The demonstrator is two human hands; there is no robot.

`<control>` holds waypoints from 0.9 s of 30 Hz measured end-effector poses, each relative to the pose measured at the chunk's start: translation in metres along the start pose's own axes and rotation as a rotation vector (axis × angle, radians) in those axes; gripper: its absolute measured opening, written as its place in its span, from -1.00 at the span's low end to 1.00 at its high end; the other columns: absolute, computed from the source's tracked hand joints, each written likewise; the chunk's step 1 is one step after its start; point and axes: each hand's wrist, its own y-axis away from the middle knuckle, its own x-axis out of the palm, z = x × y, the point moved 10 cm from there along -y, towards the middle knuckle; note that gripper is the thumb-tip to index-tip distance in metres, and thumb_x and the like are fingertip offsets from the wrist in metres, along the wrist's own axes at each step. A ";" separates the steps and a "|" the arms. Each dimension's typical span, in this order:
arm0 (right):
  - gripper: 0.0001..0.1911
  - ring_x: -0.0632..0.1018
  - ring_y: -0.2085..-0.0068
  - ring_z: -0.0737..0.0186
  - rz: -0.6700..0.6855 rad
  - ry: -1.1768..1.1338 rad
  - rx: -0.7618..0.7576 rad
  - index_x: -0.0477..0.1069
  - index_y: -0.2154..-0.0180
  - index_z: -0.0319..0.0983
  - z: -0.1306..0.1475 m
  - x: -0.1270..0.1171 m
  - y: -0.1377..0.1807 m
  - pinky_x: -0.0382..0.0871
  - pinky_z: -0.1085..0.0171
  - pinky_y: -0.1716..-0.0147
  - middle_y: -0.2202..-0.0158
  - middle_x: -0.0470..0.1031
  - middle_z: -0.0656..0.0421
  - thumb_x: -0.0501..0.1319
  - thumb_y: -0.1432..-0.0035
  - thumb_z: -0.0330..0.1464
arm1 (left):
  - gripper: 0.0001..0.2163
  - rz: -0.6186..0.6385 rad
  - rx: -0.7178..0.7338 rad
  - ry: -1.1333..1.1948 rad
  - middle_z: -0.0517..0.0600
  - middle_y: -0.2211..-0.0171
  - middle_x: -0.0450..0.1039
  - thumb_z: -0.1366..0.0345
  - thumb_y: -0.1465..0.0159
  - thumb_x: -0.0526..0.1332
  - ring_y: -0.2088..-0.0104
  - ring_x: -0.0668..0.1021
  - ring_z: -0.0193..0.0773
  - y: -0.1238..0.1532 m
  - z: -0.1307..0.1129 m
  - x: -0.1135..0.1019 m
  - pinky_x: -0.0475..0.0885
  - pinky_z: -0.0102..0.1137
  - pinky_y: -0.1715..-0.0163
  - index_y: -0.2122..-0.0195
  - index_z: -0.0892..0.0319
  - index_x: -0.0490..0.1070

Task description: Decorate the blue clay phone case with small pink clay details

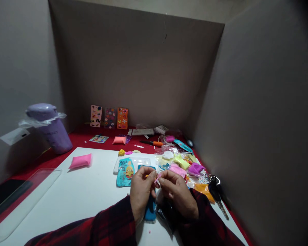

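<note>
My left hand (142, 189) and my right hand (179, 193) meet over the front middle of the white board (100, 194). Both pinch a small pink piece of what looks like soft clay (157, 178) between thumbs and fingertips; its exact shape is partly hidden. Below them lies a blue phone case (150, 210), mostly covered by my hands. A black plastic pouch (166, 215) sits under my right wrist. Just left of my left hand is a turquoise packet with a yellow cartoon figure (125, 174), overlapping a clear case (143, 160).
Colourful clay packets (181, 160) and keys (217, 191) crowd the right side. A pink packet (80, 161) lies left, near a purple tumbler (52, 131) and a transparent case (41, 188). Three decorated phone cases (110, 118) stand at the back, behind an orange-handled tool (154, 143).
</note>
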 end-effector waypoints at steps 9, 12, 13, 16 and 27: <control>-0.78 0.11 0.72 0.55 -0.087 0.020 0.010 0.32 0.42 -0.26 0.006 -0.008 0.002 -0.13 0.46 0.75 0.66 0.20 0.37 0.29 -0.01 -0.27 | -0.79 0.048 0.017 -0.102 -0.14 0.59 0.27 0.18 -0.20 0.14 0.63 0.30 -0.45 -0.001 -0.007 0.005 0.21 -0.54 0.63 0.48 0.21 0.28; -0.77 0.12 0.72 0.55 -0.103 0.019 0.011 0.31 0.43 -0.26 0.008 -0.008 0.003 -0.11 0.47 0.76 0.66 0.21 0.37 0.30 0.01 -0.27 | -0.74 0.073 0.027 -0.148 -0.14 0.60 0.26 0.14 -0.23 0.09 0.60 0.30 -0.43 -0.001 -0.010 0.007 0.20 -0.53 0.60 0.51 0.20 0.27; -0.77 0.12 0.71 0.55 -0.106 0.019 0.009 0.31 0.43 -0.26 0.009 -0.008 0.003 -0.10 0.48 0.76 0.65 0.21 0.37 0.30 0.02 -0.27 | -0.73 0.081 0.026 -0.153 -0.14 0.61 0.25 0.14 -0.23 0.10 0.60 0.29 -0.43 -0.001 -0.011 0.007 0.19 -0.53 0.60 0.51 0.20 0.27; -0.76 0.11 0.72 0.55 -0.105 0.022 0.001 0.31 0.44 -0.26 0.011 -0.008 0.002 -0.12 0.48 0.77 0.67 0.19 0.37 0.30 0.03 -0.26 | -0.77 0.097 0.009 -0.136 -0.16 0.63 0.24 0.15 -0.17 0.18 0.62 0.25 -0.45 -0.001 -0.011 0.007 0.16 -0.53 0.61 0.50 0.22 0.29; -0.78 0.20 0.66 0.50 -0.107 0.102 -0.055 0.36 0.44 -0.29 0.019 -0.016 0.001 0.01 0.47 0.69 0.65 0.26 0.33 0.30 0.01 -0.27 | -0.82 0.219 -0.002 -0.168 -0.11 0.52 0.33 0.23 -0.11 0.25 0.56 0.34 -0.42 -0.004 -0.016 0.014 0.22 -0.50 0.56 0.43 0.24 0.33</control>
